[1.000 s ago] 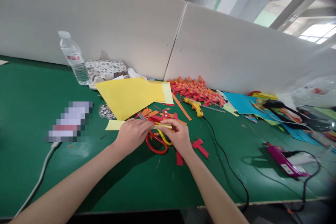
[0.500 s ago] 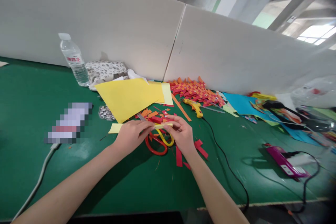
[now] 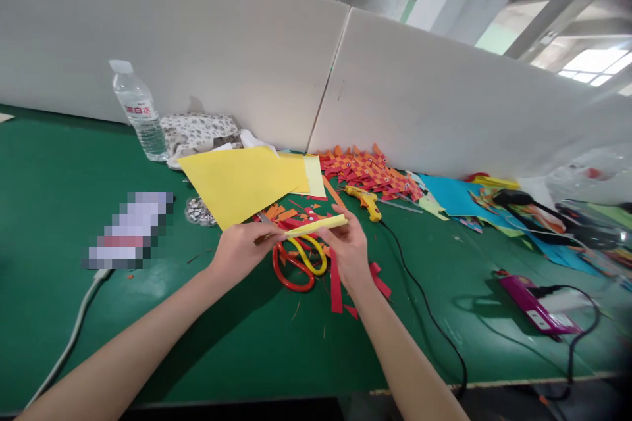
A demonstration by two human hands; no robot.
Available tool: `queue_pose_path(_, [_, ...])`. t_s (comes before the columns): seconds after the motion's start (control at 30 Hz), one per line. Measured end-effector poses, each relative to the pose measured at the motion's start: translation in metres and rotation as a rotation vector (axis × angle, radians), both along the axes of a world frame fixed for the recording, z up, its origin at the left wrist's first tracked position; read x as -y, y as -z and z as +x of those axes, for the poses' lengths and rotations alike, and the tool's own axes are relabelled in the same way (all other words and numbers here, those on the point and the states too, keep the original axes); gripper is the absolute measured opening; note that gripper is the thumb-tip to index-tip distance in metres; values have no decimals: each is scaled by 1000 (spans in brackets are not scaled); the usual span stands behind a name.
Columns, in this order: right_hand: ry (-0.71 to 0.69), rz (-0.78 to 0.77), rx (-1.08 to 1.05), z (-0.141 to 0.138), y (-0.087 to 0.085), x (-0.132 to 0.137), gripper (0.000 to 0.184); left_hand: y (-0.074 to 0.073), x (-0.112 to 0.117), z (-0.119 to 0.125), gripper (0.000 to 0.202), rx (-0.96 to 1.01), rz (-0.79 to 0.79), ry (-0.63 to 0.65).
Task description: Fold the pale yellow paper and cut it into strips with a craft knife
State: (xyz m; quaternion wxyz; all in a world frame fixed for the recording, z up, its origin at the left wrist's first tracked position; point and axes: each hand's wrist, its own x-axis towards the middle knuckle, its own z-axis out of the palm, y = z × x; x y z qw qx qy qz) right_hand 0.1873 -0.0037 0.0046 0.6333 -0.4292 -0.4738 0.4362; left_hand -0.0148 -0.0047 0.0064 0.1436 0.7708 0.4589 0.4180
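Observation:
A narrow pale yellow paper strip stretches between my two hands above the table. My left hand pinches its left end, and my right hand grips the right end, which is tilted slightly up. Just below lie scissors with one red and one yellow handle loop; their blades are partly hidden by my left hand and the scraps. Red and orange paper scraps are scattered behind and around my hands. A large yellow paper sheet lies behind my left hand.
Behind stand a water bottle and a pile of woven red-orange paper pieces. A yellow glue gun trails a black cord. A purple power strip lies right, a blurred-out phone left. A white partition borders the green table.
The paper strip has shifted right, and more of it shows between my hands. Its end no longer sticks out left of my left hand. The right end now tilts upward.

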Motion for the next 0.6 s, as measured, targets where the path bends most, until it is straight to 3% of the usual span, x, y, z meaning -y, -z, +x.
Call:
queue_pose_path(0.17, [-160, -84, 77, -14, 5, 5, 30, 4, 6, 9, 19, 64, -23, 64])
queue_pose_path(0.43, [194, -68, -29, 10, -2, -6, 21, -2, -4, -3, 19, -11, -109, 93])
queue_pose_path(0.6, [160, -41, -104, 8, 0, -7, 28, -2, -4, -2, 17, 70, -122, 77])
